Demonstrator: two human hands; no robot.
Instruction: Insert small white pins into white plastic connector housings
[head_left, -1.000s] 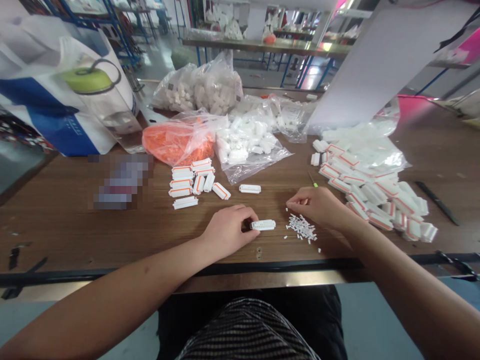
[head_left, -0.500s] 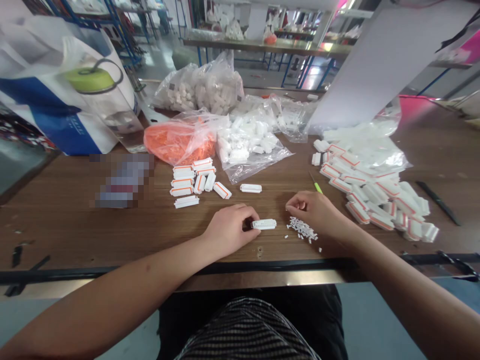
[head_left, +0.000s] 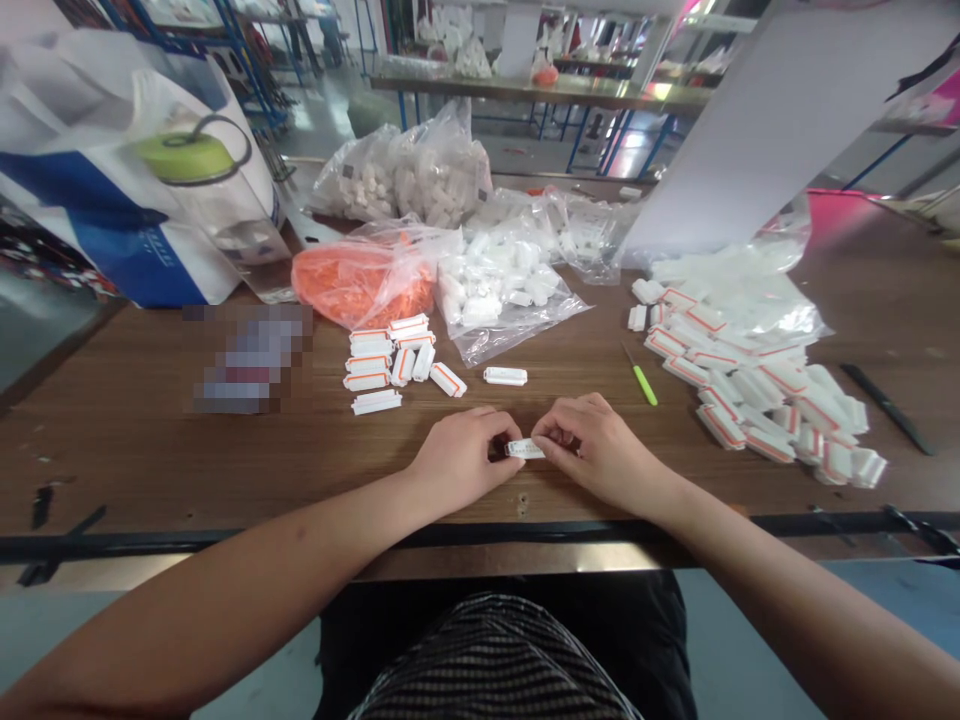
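Observation:
My left hand (head_left: 471,452) is closed, with thumb and fingers pinching the left end of a long white plastic part (head_left: 526,449) that has rows of small marks or holes on top. My right hand (head_left: 592,447) is at the part's right end, its thumb and fingertips pressed together over it. Whatever those fingertips hold is too small or too hidden to make out. The heap of tiny white pieces is hidden behind my right hand. Just beyond, a similar white part (head_left: 505,376) lies alone on the table.
White parts with orange strips lie in a group (head_left: 367,365) at left and a larger pile (head_left: 765,385) at right. A green-handled pick (head_left: 645,385) and a black tool (head_left: 889,408) lie nearby. Behind are bags of orange pieces (head_left: 360,285) and white pieces (head_left: 499,280).
My right hand has moved left from the heap of tiny white pieces to the long white part. The heap is now covered, and the pick's green handle shows fully. My left hand keeps its grip.

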